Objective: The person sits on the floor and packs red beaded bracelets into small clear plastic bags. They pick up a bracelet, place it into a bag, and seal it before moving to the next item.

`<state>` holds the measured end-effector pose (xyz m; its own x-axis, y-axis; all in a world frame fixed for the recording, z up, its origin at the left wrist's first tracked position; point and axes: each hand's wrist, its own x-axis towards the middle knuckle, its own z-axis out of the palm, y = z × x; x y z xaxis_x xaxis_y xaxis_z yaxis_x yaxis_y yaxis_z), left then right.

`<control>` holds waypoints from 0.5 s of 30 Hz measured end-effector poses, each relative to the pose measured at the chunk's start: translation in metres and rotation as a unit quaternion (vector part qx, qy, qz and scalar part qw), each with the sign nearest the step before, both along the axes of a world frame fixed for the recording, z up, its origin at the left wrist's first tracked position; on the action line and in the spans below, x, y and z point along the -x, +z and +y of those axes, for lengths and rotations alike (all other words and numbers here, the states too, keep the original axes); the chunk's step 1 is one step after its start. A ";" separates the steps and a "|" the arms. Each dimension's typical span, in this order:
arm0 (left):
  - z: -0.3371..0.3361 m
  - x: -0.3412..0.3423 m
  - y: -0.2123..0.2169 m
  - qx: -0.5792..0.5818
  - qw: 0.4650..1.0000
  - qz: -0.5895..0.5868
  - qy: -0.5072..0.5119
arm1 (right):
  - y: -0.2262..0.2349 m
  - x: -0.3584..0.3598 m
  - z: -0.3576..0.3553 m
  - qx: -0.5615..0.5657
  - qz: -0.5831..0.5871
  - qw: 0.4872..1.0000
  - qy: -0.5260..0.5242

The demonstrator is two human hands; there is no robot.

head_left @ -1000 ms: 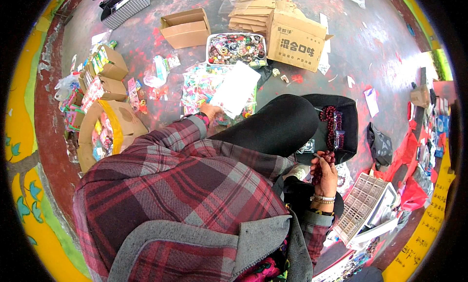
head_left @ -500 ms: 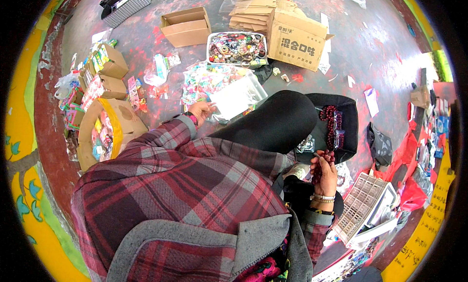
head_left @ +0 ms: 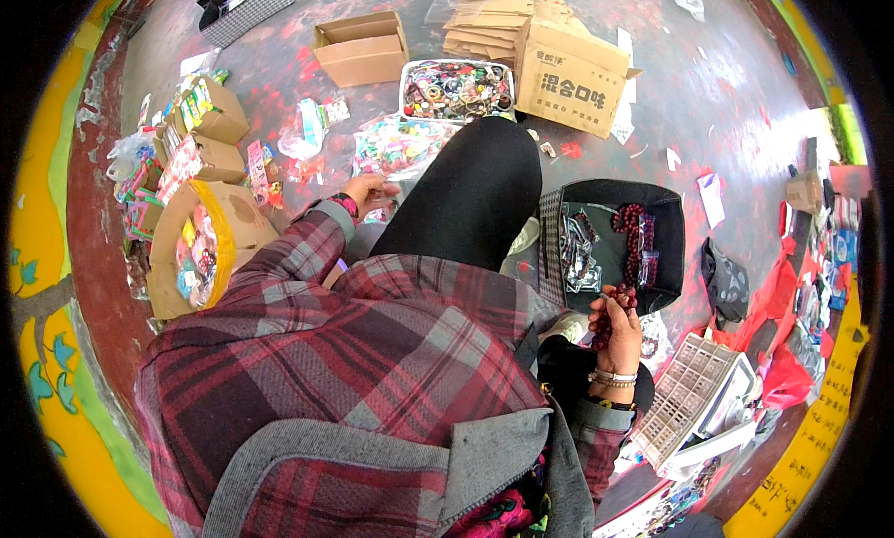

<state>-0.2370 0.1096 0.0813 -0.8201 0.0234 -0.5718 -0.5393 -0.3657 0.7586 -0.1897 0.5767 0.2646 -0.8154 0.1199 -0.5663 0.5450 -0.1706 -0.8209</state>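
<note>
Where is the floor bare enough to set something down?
Widest: floor right of the upright carton, beyond the black basket, with few scraps. Another: between the open carton and grey basket. Crowded: around the left cartons and pale crate.

maroon-and-grey plaid jacket (head_left: 326,352), grey collar (head_left: 495,452), black trousers (head_left: 461,194), pale shoes (head_left: 570,326), slim right-wrist bracelets (head_left: 612,380)

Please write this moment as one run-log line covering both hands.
Right hand: holds dark red beads by black bin | Left hand: beside black-clad leg, near colourful pile, grip unclear | Inside black bin: bead strand
</note>
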 end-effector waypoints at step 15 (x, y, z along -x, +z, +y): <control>-0.090 0.018 0.085 -0.009 0.997 0.068 -0.019 | -0.004 -0.006 0.000 0.000 0.003 1.000 0.013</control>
